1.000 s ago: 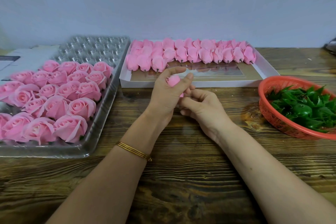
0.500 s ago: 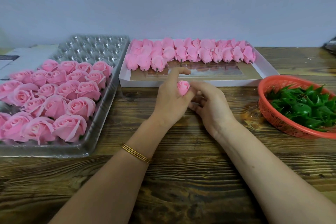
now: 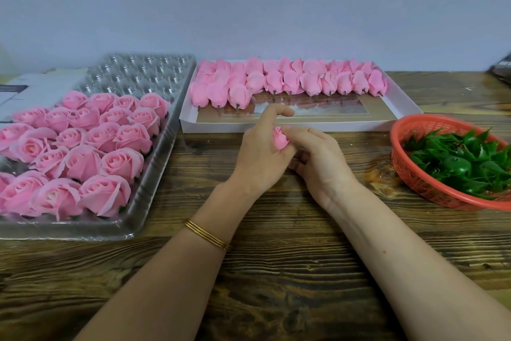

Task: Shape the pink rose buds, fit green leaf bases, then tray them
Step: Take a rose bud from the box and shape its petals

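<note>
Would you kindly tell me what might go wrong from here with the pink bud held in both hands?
1. The pink rose bud is pinched between the left hand and right hand; too firm a squeeze may crease or tear its petals.
2. It is held above the wooden table, so a slip could drop it.
3. The green leaf bases lie tangled in the red basket; a grab may lift several at once.

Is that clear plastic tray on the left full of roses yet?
Not full: finished roses fill the near rows of the clear tray, but the cups in its far rows are bare.
</note>
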A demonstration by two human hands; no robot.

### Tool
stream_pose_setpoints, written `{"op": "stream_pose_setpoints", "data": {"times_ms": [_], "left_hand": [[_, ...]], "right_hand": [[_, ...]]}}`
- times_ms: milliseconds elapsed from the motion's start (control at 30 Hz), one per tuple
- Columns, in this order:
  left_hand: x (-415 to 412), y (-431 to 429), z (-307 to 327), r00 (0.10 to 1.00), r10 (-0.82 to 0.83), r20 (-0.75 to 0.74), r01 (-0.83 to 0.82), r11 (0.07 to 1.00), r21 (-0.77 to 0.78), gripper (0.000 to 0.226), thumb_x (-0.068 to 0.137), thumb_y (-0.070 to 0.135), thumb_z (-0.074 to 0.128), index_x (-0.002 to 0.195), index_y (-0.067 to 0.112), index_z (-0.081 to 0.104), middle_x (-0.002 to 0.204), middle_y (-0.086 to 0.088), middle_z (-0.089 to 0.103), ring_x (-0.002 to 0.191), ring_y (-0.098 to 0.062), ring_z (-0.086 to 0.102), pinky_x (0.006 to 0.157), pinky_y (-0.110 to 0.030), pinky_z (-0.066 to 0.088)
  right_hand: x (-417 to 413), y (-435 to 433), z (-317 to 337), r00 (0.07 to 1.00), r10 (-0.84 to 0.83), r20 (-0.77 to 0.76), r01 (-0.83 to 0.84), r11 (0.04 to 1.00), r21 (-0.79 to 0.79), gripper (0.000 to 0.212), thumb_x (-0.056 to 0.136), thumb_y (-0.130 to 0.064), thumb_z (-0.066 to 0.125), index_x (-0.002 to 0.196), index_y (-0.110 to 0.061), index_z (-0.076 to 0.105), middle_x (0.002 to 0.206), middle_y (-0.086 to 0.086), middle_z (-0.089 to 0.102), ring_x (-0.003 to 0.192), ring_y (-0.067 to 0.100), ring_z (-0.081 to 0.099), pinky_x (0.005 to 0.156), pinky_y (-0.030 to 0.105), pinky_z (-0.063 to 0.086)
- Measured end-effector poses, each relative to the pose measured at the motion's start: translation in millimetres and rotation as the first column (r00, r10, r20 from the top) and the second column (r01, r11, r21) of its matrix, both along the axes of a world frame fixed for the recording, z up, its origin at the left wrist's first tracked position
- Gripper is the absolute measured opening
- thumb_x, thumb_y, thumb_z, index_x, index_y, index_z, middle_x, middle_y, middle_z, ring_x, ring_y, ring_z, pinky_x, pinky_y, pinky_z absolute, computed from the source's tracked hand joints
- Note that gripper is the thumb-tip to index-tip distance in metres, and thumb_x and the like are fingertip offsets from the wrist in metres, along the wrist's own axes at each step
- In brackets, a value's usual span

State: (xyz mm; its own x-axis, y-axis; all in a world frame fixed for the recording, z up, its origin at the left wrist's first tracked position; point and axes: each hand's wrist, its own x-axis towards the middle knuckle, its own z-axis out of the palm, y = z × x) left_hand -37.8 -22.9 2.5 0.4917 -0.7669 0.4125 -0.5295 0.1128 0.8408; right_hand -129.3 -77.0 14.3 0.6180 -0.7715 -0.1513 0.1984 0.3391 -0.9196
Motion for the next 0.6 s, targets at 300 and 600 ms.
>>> {"op": "stream_pose_setpoints", "data": {"times_ms": [300, 600], "left_hand": [[-0.7, -0.1, 0.4, 0.999, 0.021, 0.028, -0.021, 1.0, -0.008, 0.039, 0.078, 0.002, 0.069, 0.111, 0.018, 0.057, 0.066, 0.01, 0.06, 0.063, 0.004, 0.056, 0.061, -0.007, 0.042], [-1.1, 1.3, 0.5, 0.999, 0.01, 0.032, -0.01, 1.0, -0.007, 0.037, 0.079, 0.005, 0.068, 0.111, 0.02, 0.057, 0.067, 0.009, 0.061, 0.066, 0.003, 0.058, 0.062, -0.007, 0.042]], "right_hand": [[0.2, 0.9, 1.0, 1.0, 0.011, 0.005, -0.011, 1.0, -0.004, 0.016, 0.084, -0.009, 0.065, 0.099, -0.002, 0.065, 0.072, 0.005, 0.069, 0.069, 0.014, 0.065, 0.063, 0.024, 0.051], [0.3, 0.8, 0.3, 1.0, 0.0, -0.002, 0.0, 1.0, 0.001, 0.025, 0.085, -0.008, 0.064, 0.107, 0.004, 0.066, 0.075, 0.009, 0.068, 0.07, 0.015, 0.065, 0.064, 0.025, 0.051]]}}
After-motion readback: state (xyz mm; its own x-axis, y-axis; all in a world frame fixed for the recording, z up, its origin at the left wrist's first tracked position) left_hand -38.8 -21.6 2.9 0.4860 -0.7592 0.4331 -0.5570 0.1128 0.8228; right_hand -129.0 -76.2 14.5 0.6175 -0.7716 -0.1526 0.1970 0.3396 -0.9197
